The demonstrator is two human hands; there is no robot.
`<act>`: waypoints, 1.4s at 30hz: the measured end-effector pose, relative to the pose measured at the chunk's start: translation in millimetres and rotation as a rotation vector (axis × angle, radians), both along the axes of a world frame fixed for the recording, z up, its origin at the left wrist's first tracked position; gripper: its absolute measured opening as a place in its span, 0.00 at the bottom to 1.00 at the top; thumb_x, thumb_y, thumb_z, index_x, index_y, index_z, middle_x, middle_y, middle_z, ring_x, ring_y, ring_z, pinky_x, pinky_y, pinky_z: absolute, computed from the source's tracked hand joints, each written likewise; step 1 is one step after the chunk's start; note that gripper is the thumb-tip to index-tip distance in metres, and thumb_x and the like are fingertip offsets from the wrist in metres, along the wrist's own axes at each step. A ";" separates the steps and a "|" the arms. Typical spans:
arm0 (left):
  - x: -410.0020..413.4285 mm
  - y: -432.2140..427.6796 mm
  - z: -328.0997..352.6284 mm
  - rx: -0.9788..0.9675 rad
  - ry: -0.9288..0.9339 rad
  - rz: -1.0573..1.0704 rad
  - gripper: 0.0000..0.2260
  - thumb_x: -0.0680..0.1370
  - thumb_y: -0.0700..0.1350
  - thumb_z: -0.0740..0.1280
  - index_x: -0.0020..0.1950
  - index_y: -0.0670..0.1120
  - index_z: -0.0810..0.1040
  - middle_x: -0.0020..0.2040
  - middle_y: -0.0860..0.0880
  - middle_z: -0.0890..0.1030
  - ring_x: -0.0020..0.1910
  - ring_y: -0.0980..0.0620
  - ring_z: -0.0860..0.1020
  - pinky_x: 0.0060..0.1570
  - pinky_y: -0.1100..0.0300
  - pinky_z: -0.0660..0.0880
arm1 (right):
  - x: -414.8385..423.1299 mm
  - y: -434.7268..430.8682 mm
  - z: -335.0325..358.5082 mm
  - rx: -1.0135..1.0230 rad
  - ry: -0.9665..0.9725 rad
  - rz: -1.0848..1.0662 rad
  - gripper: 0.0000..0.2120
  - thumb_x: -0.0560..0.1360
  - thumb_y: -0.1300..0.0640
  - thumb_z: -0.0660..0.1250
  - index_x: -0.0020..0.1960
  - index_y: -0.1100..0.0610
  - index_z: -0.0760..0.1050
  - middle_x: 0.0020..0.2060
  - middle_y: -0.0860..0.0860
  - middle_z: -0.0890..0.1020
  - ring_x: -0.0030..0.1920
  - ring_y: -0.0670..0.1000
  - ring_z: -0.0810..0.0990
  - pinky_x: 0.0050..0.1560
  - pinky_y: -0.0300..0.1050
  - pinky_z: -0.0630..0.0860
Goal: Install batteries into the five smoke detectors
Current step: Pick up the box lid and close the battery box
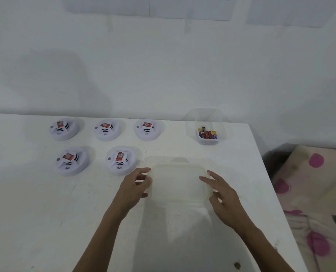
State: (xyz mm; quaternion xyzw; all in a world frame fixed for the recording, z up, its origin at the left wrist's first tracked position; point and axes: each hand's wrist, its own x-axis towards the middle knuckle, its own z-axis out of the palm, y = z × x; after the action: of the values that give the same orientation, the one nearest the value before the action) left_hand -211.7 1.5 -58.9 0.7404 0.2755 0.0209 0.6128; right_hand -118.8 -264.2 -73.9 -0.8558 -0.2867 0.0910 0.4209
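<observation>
Left hand (135, 186) and right hand (223, 196) extended forward, relaxed

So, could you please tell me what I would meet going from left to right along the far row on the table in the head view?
In order: left detector → middle detector → right detector → battery tub.

Smoke detectors (106, 130): five, three in the far row and two in the near row. Clear tub (221, 122): one, far right. Batteries (207, 134) in it: several, exact count indeterminate. Translucent lid (178, 183): one. Hands: two, left hand (134, 188) and right hand (221, 195).
</observation>
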 end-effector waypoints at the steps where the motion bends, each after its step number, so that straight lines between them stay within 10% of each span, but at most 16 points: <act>1: 0.7 -1.1 -0.3 -0.007 0.003 -0.007 0.09 0.80 0.44 0.63 0.58 0.55 0.75 0.52 0.53 0.79 0.50 0.54 0.79 0.41 0.60 0.80 | -0.9 2.5 3.9 0.070 0.055 -0.025 0.24 0.72 0.64 0.58 0.62 0.42 0.74 0.69 0.43 0.68 0.66 0.31 0.65 0.55 0.26 0.69; 7: 0.9 -2.8 -6.8 0.073 0.013 0.017 0.11 0.79 0.45 0.64 0.60 0.54 0.75 0.57 0.55 0.78 0.53 0.54 0.78 0.52 0.52 0.79 | -8.7 20.3 6.4 0.169 0.172 -0.195 0.10 0.77 0.58 0.66 0.54 0.45 0.76 0.58 0.40 0.76 0.53 0.48 0.79 0.42 0.32 0.75; 15: -2.9 -6.1 -8.2 0.330 0.024 0.079 0.05 0.76 0.47 0.68 0.51 0.53 0.76 0.43 0.60 0.78 0.43 0.60 0.78 0.38 0.71 0.69 | -19.2 25.7 10.5 0.148 0.316 -0.377 0.20 0.75 0.53 0.69 0.63 0.51 0.68 0.57 0.43 0.75 0.53 0.45 0.78 0.40 0.34 0.77; 20: -6.2 -7.4 -5.7 0.319 0.046 0.089 0.09 0.73 0.53 0.71 0.50 0.54 0.77 0.42 0.59 0.80 0.43 0.60 0.79 0.42 0.66 0.72 | -21.6 27.0 11.3 0.070 0.217 -0.446 0.19 0.73 0.50 0.71 0.62 0.51 0.72 0.55 0.46 0.75 0.52 0.46 0.76 0.52 0.41 0.76; 42: 0.0 -3.4 1.6 0.277 0.141 -0.107 0.16 0.75 0.52 0.69 0.59 0.46 0.75 0.53 0.51 0.80 0.48 0.55 0.78 0.48 0.59 0.77 | -11.3 28.5 24.2 0.118 0.387 -0.402 0.17 0.74 0.56 0.69 0.61 0.49 0.71 0.48 0.50 0.80 0.47 0.46 0.80 0.41 0.35 0.75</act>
State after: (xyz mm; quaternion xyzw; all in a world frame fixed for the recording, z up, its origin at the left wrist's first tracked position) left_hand -211.7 -1.9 -57.3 0.8311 0.2726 -0.0259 0.4841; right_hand -130.2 -235.7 -49.7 -0.8361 -0.0302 0.1505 0.5266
